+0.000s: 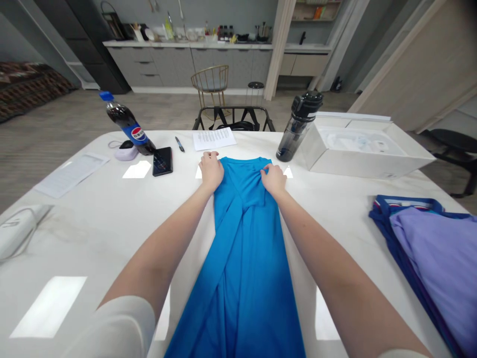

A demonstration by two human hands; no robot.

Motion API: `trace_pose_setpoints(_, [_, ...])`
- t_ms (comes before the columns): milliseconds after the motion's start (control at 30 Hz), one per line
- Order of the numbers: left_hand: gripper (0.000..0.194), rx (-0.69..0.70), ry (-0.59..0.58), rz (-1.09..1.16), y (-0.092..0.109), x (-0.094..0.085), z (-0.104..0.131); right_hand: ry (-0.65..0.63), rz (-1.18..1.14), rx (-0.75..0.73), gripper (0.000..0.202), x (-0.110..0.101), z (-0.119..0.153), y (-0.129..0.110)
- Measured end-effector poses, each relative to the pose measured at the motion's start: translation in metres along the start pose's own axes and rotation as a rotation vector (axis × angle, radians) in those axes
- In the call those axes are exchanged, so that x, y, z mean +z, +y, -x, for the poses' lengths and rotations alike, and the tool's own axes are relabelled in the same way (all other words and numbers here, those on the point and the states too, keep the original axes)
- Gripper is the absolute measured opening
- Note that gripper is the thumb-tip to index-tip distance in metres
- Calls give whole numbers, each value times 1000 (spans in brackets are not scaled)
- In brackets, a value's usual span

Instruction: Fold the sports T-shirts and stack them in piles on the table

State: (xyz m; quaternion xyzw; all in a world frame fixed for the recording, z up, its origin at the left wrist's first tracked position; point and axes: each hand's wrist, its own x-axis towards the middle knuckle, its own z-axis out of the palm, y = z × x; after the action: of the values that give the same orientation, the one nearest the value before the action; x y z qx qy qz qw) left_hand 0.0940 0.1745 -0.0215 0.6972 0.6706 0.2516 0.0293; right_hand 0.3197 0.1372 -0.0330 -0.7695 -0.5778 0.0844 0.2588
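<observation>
The left hand [211, 170], just above the frame's centre, is curled at the upper left corner of a blue garment [257, 258]; from where I stand, I cannot tell whether cloth is caught between its fingers. The right hand [275, 180] appears narrowed to a pinch on the same garment, near its upper right corner. The garment lies flat on the white desk [331, 214], its long axis running from between the hands down to the frame's bottom edge, where it is broadest. Both hands are thus at its far, narrow end; neither is clearly nearer. The bulk of the cloth lies between the forearms, a sleeve laid slantwise over it. Beyond the hands lies a printed sheet [214, 138]; outward, a phone [163, 161] at left, a dark tumbler [298, 127] at upper right, and folded clothes [436, 268] at lower right.
</observation>
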Motion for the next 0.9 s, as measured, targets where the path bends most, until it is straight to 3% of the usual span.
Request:
trace_pose_setpoints(67, [43, 231, -61, 35, 8, -8, 25, 88, 39, -66, 39, 0, 16, -4])
trace_pose_setpoints(133, [44, 376, -155, 72, 13, -12, 52, 101, 57, -223, 44, -4, 39, -9])
trace_pose_setpoints(233, [49, 374, -275, 26, 13, -7, 87, -69, 102, -437, 48, -10, 79, -10])
trace_pose_setpoints(300, [53, 349, -305, -37, 9, -2, 103, -184, 150, -448, 51, -12, 102, -2])
trace_pose_setpoints(400, [57, 348, -269, -88, 6, 3, 113, -245, 202, -381, 56, -16, 123, 15])
trace_pose_setpoints(600, [57, 356, -281, -56, 7, -2, 109, -185, 210, -360, 58, -21, 134, 25])
trace_pose_setpoints(700, [52, 345, -216, 18, 6, -8, 111, -165, 199, -353, 57, -19, 133, 23])
trace_pose_setpoints(767, [47, 330, -188, 39, 4, -12, 119, -165, 190, -353, 57, -18, 132, 24])
trace_pose_setpoints(900, [46, 349, -262, 19, -6, -25, 150, -173, 169, -350, 57, -15, 130, 26])
